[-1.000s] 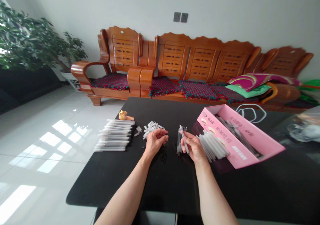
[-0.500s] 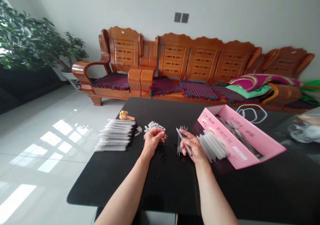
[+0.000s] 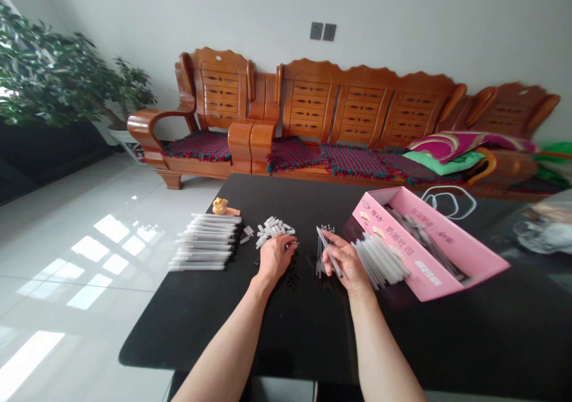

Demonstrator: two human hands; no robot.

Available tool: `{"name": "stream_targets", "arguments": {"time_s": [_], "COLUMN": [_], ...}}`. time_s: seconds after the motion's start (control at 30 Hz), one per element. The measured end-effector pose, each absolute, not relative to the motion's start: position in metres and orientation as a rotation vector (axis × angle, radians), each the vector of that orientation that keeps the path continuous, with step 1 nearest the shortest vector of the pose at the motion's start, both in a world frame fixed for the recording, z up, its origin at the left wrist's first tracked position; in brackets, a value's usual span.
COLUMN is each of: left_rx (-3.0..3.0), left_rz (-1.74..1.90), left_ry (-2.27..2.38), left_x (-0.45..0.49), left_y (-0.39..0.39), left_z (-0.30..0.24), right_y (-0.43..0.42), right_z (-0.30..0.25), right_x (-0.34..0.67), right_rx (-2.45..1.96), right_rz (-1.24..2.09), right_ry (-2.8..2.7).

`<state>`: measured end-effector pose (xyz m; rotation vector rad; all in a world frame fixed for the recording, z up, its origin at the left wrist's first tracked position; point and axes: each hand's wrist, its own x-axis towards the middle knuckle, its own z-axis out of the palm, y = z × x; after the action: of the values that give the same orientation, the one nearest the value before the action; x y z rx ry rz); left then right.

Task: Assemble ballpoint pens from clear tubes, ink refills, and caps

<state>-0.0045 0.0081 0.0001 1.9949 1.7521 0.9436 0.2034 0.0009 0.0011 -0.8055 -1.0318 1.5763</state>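
Pen [image 3: 325,243] in right hand [image 3: 348,262], more aslant than a second ago

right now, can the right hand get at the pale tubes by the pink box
Likely yes: the pale tubes lie right beside the right hand, with nothing visible between them. It holds a pen, though, so it may need freeing first.

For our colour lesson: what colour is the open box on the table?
The box is pink; the head view shows it best.
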Motion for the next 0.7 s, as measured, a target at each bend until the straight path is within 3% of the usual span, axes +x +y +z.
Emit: {"name": "stream_targets", "arguments": {"time_s": [0.2, 0.7], "left_rx": [1.948, 2.086], "left_rz": [0.715, 0.752], "left_ry": [2.123, 1.989], "left_x": [-0.005, 0.004], "left_y": [0.007, 0.005], "left_z": [0.002, -0.005], "right_y": [0.001, 0.002], "right_z": [0.001, -0.004], "right_x": [0.204, 0.204], "right_rx": [-0.796, -0.816], "right_rz": [1.582, 1.586], "right_ry": [-1.037, -1.043]}}
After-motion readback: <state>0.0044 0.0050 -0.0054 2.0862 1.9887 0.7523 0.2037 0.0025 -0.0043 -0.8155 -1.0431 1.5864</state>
